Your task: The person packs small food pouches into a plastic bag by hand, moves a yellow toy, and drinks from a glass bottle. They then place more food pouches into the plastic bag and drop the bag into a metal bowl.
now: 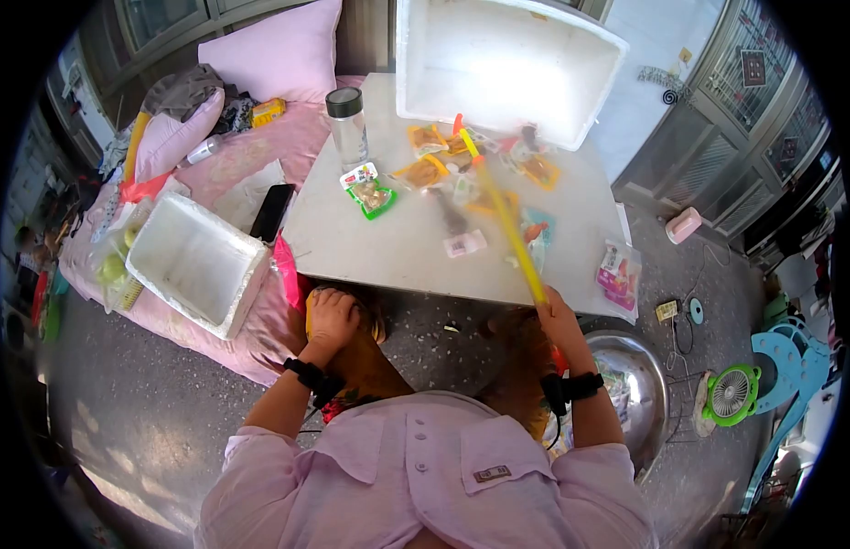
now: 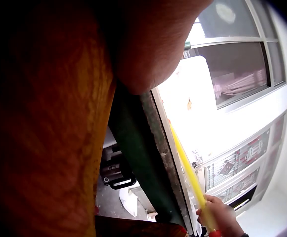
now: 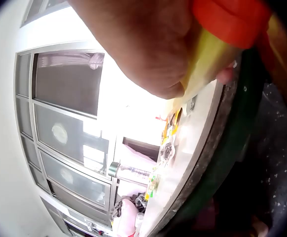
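Note:
My right hand [image 1: 560,322] grips a long yellow stick [image 1: 507,220] with an orange-red band and tip, near the table's front edge. The stick slants away over the table [image 1: 398,247], its far end among several small snack packets [image 1: 419,172], mostly orange-edged. In the right wrist view, fingers curl round the yellow shaft beside a red cap [image 3: 227,19]. A green-edged packet [image 1: 379,206] lies to the left and a pale pink packet [image 1: 465,242] nearer the front. My left hand [image 1: 333,316] rests on my left knee, holding nothing.
A large white foam box [image 1: 507,55] stands tilted at the table's back, with a clear jar [image 1: 350,133] left of it. A smaller foam box [image 1: 192,265] and a phone [image 1: 272,212] lie on the bed. A metal basin [image 1: 640,384] and green fan [image 1: 731,395] stand right.

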Available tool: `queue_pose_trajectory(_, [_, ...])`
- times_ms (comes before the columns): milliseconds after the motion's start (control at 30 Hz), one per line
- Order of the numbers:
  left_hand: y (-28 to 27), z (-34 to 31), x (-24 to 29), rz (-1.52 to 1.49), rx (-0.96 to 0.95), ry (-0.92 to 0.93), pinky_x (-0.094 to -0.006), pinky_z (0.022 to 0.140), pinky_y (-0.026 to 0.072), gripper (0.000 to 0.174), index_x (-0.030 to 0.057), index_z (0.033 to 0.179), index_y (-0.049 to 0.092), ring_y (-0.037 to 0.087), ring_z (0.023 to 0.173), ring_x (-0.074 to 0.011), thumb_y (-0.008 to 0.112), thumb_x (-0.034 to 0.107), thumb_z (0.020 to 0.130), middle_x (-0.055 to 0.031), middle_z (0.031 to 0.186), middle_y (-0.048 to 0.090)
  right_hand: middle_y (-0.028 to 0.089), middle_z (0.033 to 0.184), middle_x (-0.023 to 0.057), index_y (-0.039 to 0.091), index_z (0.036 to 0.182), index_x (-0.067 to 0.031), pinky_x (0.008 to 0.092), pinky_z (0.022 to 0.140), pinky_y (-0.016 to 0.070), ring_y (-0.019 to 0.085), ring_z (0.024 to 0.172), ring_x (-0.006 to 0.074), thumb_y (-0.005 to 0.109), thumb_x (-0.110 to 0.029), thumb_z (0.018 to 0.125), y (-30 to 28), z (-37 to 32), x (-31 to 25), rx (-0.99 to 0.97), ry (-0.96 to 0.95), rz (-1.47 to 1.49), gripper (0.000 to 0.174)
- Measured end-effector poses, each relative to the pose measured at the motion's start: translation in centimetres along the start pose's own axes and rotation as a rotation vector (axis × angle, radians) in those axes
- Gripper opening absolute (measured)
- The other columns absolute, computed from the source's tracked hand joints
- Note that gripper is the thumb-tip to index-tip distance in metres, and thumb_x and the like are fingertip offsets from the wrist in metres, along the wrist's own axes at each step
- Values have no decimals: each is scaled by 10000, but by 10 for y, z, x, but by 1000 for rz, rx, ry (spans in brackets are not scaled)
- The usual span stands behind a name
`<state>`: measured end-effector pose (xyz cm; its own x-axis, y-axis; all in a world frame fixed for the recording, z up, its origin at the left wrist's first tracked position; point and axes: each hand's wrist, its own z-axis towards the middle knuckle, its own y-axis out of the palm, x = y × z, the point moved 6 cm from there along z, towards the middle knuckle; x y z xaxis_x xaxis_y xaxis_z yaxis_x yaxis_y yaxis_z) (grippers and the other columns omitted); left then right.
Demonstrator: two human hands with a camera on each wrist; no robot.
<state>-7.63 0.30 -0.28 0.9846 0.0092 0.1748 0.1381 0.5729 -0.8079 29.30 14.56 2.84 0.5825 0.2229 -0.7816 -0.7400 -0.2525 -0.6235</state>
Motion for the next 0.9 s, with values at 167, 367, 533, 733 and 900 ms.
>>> queue_pose_trajectory(167, [-4, 2, -1, -51, 2, 9, -404, 814, 332, 116, 88, 727, 544, 483, 868, -258, 556, 151, 630, -72, 801, 566, 490, 680, 51, 400, 1182, -6, 250, 537, 402, 465, 576, 130, 470, -120, 817, -4, -97, 57, 79, 89, 82, 389])
queue_pose_trajectory(367, [6, 9, 5, -14, -59, 20, -398, 804, 341, 99, 85, 706, 537, 484, 852, -261, 554, 151, 634, -71, 766, 564, 465, 686, 11, 398, 1186, -11, 215, 530, 390, 432, 577, 75, 468, -124, 827, -13, -106, 47, 199, 76, 245, 383])
queue_pose_trajectory(533, [9, 8, 6, -24, -50, 29, -406, 807, 347, 111, 81, 725, 546, 486, 881, -263, 558, 144, 634, -75, 802, 572, 542, 758, 99, 409, 1162, -21, 275, 597, 426, 503, 622, 162, 457, -154, 823, -45, -30, 43, 327, 113, -27, 367])
queue_pose_trajectory(733, [1, 4, 4, -42, -31, 17, -405, 822, 344, 138, 79, 752, 556, 483, 899, -267, 564, 148, 633, -85, 832, 574, 516, 702, 44, 405, 1184, -69, 257, 487, 421, 484, 542, 124, 456, -177, 817, -50, -16, 70, 245, 44, 25, 386])
queue_pose_trajectory(900, [6, 3, 1, -14, -88, -7, -400, 844, 328, 136, 83, 752, 556, 477, 917, -260, 561, 154, 636, -80, 841, 574, 533, 734, 60, 385, 1188, -40, 252, 527, 430, 512, 585, 110, 485, -177, 816, -51, -89, 52, 60, 317, 215, 409])
